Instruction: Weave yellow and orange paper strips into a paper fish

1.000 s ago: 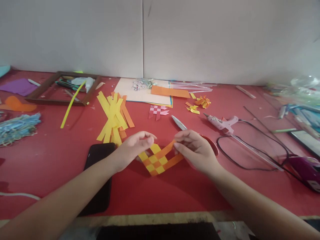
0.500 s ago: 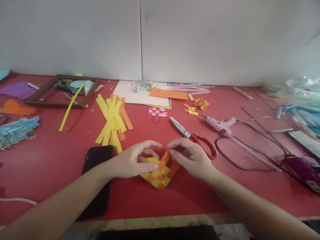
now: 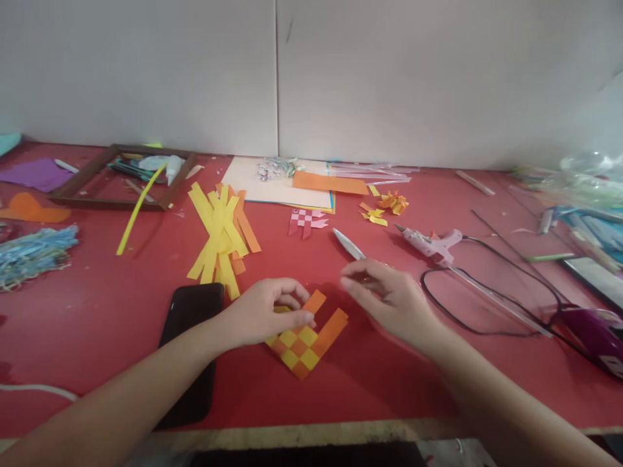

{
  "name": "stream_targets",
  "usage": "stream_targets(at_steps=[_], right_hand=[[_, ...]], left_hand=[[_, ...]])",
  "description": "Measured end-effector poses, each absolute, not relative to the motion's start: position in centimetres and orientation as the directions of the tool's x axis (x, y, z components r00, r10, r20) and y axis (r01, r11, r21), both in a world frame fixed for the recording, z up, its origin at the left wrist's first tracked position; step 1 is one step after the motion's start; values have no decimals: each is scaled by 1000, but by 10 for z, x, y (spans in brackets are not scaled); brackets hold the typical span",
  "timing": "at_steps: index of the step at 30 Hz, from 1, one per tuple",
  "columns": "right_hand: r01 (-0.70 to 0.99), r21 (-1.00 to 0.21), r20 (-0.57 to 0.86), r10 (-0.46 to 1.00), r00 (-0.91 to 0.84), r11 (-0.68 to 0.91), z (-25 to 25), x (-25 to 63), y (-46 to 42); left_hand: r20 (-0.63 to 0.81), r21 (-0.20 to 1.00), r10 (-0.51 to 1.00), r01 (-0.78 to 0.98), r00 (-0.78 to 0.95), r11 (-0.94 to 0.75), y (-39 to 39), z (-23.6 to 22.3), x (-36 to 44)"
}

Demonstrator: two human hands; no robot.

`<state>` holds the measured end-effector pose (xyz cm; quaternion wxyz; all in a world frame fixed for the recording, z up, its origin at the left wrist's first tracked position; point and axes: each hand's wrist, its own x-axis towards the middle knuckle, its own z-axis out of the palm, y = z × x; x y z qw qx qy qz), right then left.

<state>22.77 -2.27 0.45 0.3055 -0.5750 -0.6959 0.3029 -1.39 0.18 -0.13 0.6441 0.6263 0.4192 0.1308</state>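
Observation:
My left hand (image 3: 275, 312) grips a woven piece of yellow and orange paper strips (image 3: 300, 350), thumb on top, fingers curled behind. Two orange ends stick out from the weave toward the upper right. Apart from the paper, my right hand (image 3: 384, 295) hovers to the right with thumb and fingers parted and nothing seen between them. Beneath and behind that hand lie the scissors (image 3: 348, 244); their blades show, while the red handles are mostly hidden. A small pink and red woven paper fish (image 3: 306, 222) rests beyond the hands.
Yellow paper strips (image 3: 217, 227) lie crossed behind a black phone (image 3: 195, 363) on the left. To the right are a pink glue gun (image 3: 433, 246) with its cord and a purple object (image 3: 594, 334). A wooden frame (image 3: 109, 206) and paper sheets (image 3: 265, 188) sit at the back.
My right hand has let go of the orange strip end and moved right, over the scissors' handles. The woven piece has shifted slightly left and down in my left hand.

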Motion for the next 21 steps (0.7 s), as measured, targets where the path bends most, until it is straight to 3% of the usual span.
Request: stream_targets(at_steps=[2, 4, 6, 11, 15, 21], right_hand=[[837, -528, 99, 989, -111, 147, 10, 252, -20], [955, -280, 42, 995, -87, 95, 12, 274, -22], [979, -173, -62, 991, -118, 105, 11, 288, -27], [989, -123, -146, 984, -98, 80, 4, 288, -32], [998, -40, -47, 998, 47, -49, -1, 285, -28], [954, -299, 78, 997, 23, 2, 12, 277, -49]], left_hand=[[-402, 902, 719, 378, 566, 207, 3, -2, -15], [-419, 892, 748, 389, 515, 231, 4, -2, -14], [-432, 890, 756, 365, 491, 272, 5, -1, -13], [-445, 895, 754, 265, 483, 359, 5, 1, -11], [-430, 903, 779, 239, 457, 358, 5, 2, -12], [-458, 889, 790, 203, 408, 410, 6, 3, -10]])
